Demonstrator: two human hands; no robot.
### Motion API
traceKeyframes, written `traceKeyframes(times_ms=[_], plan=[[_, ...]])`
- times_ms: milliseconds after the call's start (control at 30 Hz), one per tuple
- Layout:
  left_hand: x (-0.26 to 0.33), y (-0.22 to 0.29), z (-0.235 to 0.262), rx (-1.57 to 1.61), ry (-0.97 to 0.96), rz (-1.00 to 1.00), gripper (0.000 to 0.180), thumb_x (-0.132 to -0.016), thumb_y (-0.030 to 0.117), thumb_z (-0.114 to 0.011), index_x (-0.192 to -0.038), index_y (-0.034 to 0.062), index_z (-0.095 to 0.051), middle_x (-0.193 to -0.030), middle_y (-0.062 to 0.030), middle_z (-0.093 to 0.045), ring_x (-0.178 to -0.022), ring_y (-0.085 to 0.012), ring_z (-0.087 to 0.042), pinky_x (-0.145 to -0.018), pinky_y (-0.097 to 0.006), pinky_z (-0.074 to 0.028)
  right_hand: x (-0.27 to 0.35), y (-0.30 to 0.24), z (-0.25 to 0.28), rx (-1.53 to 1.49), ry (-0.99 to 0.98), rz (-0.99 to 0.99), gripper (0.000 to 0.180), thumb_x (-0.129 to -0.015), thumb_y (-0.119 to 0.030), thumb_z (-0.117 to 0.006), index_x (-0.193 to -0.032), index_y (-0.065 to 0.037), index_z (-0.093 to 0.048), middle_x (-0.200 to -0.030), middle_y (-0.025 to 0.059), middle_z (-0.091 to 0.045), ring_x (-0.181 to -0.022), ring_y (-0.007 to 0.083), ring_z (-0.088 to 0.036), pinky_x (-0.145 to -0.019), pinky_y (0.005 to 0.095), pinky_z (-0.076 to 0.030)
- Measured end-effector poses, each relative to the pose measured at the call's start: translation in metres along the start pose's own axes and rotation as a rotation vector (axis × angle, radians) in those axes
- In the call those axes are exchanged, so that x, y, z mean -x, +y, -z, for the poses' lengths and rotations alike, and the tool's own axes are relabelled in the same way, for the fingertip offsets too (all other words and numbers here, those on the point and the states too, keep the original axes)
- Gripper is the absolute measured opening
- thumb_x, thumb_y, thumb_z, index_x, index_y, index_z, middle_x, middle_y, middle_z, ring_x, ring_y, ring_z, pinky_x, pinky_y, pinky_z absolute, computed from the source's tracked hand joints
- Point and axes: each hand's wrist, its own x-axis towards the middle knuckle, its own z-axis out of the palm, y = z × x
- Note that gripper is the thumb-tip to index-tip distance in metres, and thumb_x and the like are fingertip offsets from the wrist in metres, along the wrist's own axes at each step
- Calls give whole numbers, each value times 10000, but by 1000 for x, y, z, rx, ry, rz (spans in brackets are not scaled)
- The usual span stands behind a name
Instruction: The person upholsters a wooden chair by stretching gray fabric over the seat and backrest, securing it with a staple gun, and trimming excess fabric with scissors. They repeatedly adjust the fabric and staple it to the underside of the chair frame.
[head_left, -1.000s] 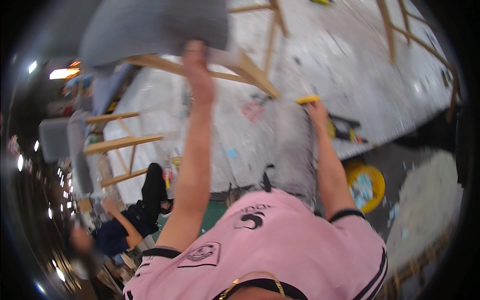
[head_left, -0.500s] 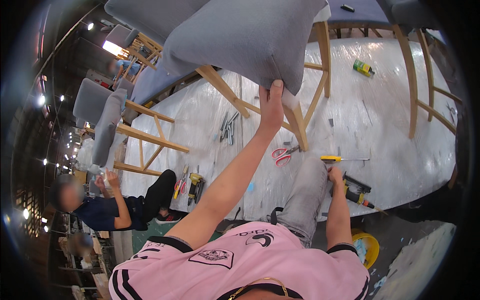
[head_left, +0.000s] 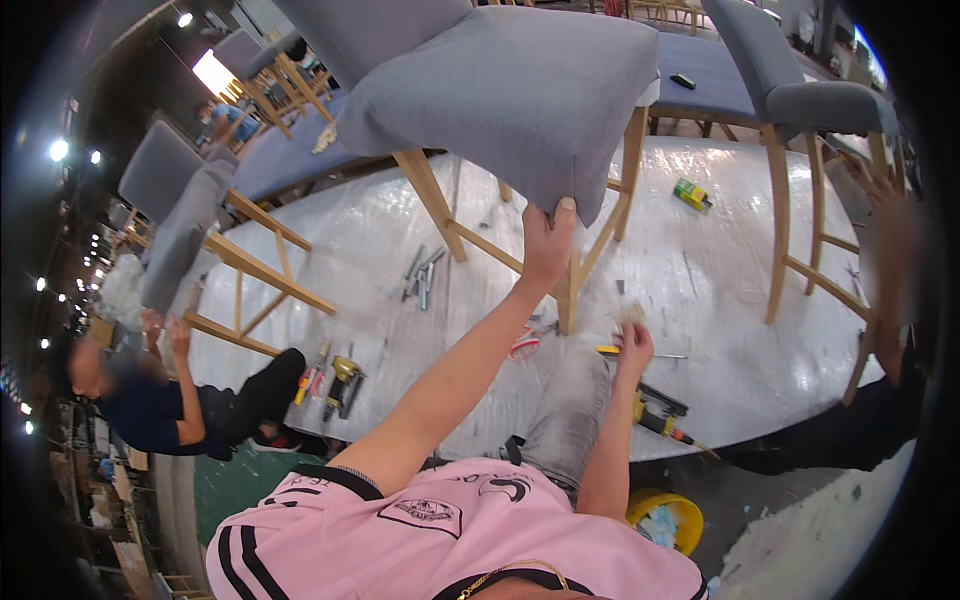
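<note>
My left hand (head_left: pixel 550 240) pinches the front corner of the grey fabric cover (head_left: pixel 500 90) on a wooden-legged chair, with the thumb on top. The cover's loose edge hangs beside the chair's near leg (head_left: pixel 567 300). My right hand (head_left: pixel 632 350) is just right of that leg, fingers closed around a small pale blurred thing whose kind I cannot make out. Right by that hand lies a yellow-handled screwdriver (head_left: pixel 668 356), partly hidden by it. Scissors with red handles (head_left: pixel 522 345) lie left of the leg. A yellow-and-black air staple gun (head_left: pixel 660 412) rests below my right hand.
Several metal strips (head_left: pixel 424 280) and a green-yellow bottle (head_left: pixel 692 194) lie on the film-covered table (head_left: pixel 720 250). At left a co-worker (head_left: pixel 150 400) handles another grey chair (head_left: pixel 180 230). At right another person's arm (head_left: pixel 890 260) is by a chair (head_left: pixel 790 200). A yellow bucket (head_left: pixel 690 520) stands below.
My right hand has risen from beside my knee toward the chair leg, now with a small pale thing in it. My left hand keeps hold of the cover's corner. The view has shifted.
</note>
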Motion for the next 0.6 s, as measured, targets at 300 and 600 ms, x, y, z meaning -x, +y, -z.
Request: traceKeyframes(times_ms=[300,600], plan=[[-7,16,-11,-20,-77,18,296,-988,155,-638,-1160,-77,-571,-1072,-121,-661,-989,-162,-590,-886,-332,-485,34,-281,-115,122,-247,704,196,-953,-98,-725,-1090,32,-671,-907,51,-710,-766,87,-640,-692,244,-517],[-7,22,-8,-98,-50,50,357,-931,149,-634,-1211,-66,-582,-1066,-180,-698,-978,-195,-646,-874,-341,-507,43,-288,-130,191,-243,699,213,-980,-113,-707,-1126,35,-656,-949,72,-715,-745,99,-651,-657,249,-535]])
